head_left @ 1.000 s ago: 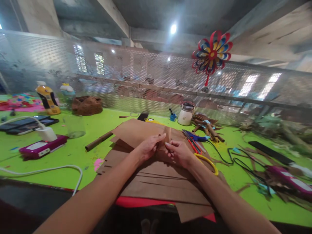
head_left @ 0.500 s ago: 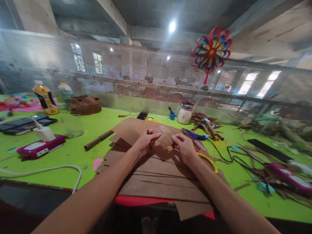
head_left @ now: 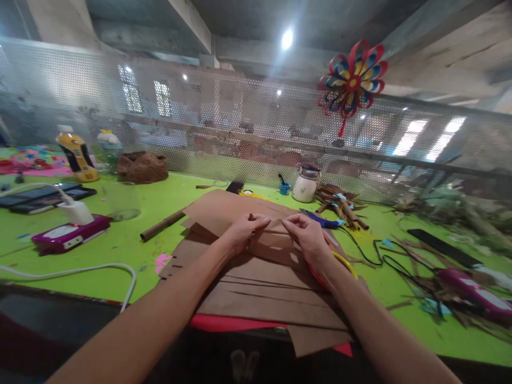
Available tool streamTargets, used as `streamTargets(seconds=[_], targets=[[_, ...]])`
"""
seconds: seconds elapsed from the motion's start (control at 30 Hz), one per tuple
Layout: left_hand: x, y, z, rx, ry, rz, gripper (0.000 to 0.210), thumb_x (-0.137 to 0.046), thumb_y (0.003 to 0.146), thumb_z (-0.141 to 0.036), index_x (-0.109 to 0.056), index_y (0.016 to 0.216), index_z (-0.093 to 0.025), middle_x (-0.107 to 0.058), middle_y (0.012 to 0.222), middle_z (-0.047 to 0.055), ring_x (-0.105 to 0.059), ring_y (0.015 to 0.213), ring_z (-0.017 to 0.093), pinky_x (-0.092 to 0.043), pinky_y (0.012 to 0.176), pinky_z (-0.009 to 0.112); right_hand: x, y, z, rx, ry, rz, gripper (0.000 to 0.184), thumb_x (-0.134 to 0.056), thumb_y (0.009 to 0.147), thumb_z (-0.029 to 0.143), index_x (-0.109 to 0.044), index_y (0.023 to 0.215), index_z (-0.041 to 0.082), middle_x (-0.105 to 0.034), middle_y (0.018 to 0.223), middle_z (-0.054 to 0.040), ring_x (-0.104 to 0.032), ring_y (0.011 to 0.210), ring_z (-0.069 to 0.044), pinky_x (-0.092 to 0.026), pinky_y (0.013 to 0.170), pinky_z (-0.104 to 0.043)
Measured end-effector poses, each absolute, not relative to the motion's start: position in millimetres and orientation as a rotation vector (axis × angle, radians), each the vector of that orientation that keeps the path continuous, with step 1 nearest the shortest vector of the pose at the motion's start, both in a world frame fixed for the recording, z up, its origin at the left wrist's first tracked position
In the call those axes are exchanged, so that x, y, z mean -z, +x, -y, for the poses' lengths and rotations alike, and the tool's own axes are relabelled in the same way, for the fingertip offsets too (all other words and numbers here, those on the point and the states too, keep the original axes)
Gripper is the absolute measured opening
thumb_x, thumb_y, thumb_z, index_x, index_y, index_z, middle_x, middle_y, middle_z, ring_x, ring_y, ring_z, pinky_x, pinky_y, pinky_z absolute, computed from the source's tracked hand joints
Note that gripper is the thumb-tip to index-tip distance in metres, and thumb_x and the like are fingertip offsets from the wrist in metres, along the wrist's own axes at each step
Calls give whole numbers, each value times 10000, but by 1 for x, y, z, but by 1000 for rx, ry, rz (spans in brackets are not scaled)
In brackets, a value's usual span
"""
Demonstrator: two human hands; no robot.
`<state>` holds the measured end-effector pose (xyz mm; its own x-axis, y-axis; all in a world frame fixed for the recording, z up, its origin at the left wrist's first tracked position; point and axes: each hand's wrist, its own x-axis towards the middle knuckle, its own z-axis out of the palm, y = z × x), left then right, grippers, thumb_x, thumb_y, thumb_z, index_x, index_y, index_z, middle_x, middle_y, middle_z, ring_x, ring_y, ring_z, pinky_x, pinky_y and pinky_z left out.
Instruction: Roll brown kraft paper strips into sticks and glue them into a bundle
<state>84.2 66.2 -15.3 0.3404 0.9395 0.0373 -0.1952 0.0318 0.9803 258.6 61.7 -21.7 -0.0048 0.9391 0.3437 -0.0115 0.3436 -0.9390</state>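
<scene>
A small piece of brown paper (head_left: 277,226) is stretched between my two hands above the green table. My left hand (head_left: 245,231) pinches its left side between thumb and fingers. At the other end, the thumb and fingertips of my right hand (head_left: 307,232) are closed on the paper's right edge. Below lie several overlapping sheets of brown kraft paper (head_left: 256,296), some cut into strips. Red paper (head_left: 232,322) shows under their front edge. Beyond my right hand is a blue tool with a black cord, perhaps a glue gun (head_left: 323,221); my hand partly hides a yellow-handled tool (head_left: 344,262).
A brown tube (head_left: 162,226), a clear cup (head_left: 123,201) and a purple power strip (head_left: 72,233) with a white cable are to the left. At the back stand a jar (head_left: 306,184) and a pile of dry leaves (head_left: 344,205). Another purple power strip (head_left: 476,292) is at the right.
The small paper piece has tipped from facing me to nearly edge-on, and its lower corner no longer hangs down. My right hand has turned slightly; the camera view has shifted a little.
</scene>
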Motion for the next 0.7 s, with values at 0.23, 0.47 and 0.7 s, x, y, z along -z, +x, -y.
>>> streamTargets(seconds=[0.23, 0.47, 0.7], targets=[[19, 89, -69, -1113, 1370, -884, 306, -663, 636, -381, -607, 775, -114, -485, 500, -39, -372, 416, 40, -247, 409, 176, 24, 260, -62, -1101, -946, 1350, 292, -721, 545, 370, -615, 716, 158, -540, 517, 41, -395, 418, -61, -292, 432, -210], [14, 92, -62, -1104, 1417, -871, 304, -697, 603, -304, -623, 810, -94, -469, 484, -36, -349, 419, 36, -218, 406, 186, 25, 259, -62, -1150, -941, 1268, 214, -730, 535, 256, -630, 693, 152, -573, 560, 26, -463, 497, -84, -330, 494, -218], [15, 86, -63, -1040, 1385, -803, 320, -630, 666, -260, -629, 944, -100, -371, 437, -62, -280, 390, 34, -139, 390, 197, 24, 260, -63, -1245, -861, 1166, 133, -707, 512, 158, -665, 637, 176, -602, 575, 21, -512, 575, -93, -389, 593, -231]])
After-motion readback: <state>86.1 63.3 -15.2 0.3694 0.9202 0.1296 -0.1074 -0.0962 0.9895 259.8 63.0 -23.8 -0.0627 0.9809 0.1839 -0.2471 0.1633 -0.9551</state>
